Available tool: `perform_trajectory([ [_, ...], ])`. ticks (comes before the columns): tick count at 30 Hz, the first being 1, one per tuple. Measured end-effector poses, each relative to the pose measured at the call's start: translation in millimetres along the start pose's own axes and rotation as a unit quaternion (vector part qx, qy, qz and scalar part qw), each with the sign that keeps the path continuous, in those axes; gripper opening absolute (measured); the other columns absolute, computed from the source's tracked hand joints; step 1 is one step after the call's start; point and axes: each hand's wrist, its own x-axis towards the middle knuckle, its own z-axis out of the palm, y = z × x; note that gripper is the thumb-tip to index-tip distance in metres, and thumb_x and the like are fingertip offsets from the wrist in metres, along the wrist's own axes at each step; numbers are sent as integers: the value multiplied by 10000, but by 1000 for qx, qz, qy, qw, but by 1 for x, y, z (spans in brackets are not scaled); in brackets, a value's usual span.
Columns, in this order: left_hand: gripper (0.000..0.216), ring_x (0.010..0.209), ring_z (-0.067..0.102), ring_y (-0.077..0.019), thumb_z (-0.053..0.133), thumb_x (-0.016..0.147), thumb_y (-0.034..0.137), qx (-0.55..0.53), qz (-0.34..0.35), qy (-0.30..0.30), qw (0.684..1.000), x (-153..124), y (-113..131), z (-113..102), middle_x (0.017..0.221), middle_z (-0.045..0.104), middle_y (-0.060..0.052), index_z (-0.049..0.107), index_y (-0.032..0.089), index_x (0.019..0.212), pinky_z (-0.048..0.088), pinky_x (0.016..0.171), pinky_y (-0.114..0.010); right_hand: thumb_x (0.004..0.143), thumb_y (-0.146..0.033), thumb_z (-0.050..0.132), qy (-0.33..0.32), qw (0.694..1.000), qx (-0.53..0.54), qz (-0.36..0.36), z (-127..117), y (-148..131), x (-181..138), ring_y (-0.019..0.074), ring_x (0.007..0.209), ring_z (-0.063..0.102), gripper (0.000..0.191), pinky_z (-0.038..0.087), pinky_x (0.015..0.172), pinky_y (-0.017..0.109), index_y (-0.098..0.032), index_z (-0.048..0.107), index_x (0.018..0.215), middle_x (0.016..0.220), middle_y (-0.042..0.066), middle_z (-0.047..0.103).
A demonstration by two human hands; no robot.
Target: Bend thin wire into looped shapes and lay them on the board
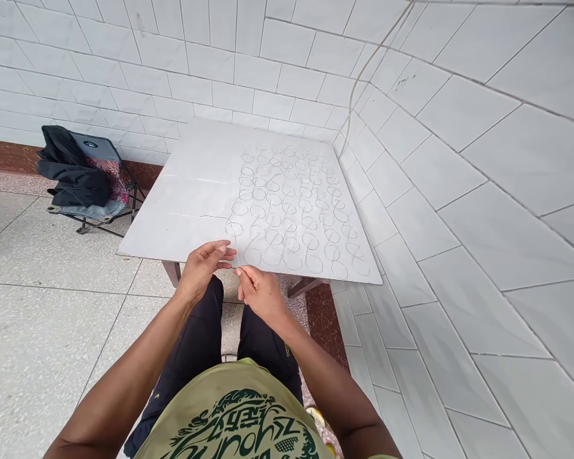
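Note:
My right hand is closed in a pinch at the near edge of the white table, its fingertips on a thin wire-like strand. Just left of it, my left hand has its fingers stretched out and somewhat apart, with the tips close to the strand; whether they touch it is too fine to make out. Beyond my hands, many thin loops lie in rows over the right half of the white tabletop. Their material is too fine to tell.
A folding chair with dark cloth over it stands on the floor to the left. White tiled walls meet behind and right of the table. A cable runs down the corner.

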Motion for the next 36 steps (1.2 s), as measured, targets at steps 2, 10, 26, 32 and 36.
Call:
perform_trajectory([
  [2,528,1000,712,-246,774,838,540,15,0,0,1000,2,3,-4,1091,759,-160,742,118,1154,564,849,-370,1071,-311,419,11,997,-71,-26,-2,-1,10,153,510,561,354,399,603,285,-234,550,751,564,-4,592],
  [10,457,993,718,-237,820,822,454,18,18,-59,998,20,29,-9,1107,774,-159,767,136,1145,561,901,-388,1074,-279,386,26,976,-211,-53,11,-9,25,178,529,535,299,251,580,311,-220,588,862,629,28,603],
  [26,383,859,733,-198,890,755,348,-24,-14,-89,996,30,9,-17,937,787,-112,759,130,1042,574,804,-334,1066,-266,409,12,982,-189,-8,15,-9,23,157,540,520,328,300,582,295,-201,583,796,621,12,607],
  [32,328,779,724,-179,869,780,372,-27,0,-59,998,38,24,-16,915,781,-115,737,122,946,583,790,-335,1055,-274,419,5,996,-85,-1,13,-12,24,141,528,550,264,400,630,270,-205,580,856,572,-26,568],
  [36,372,741,703,-160,826,816,441,-17,1,-71,997,42,37,-17,945,776,-122,743,122,988,577,766,-320,1056,-390,447,-20,991,122,48,10,-17,27,114,446,497,269,407,530,245,-203,628,989,555,-54,561],
])
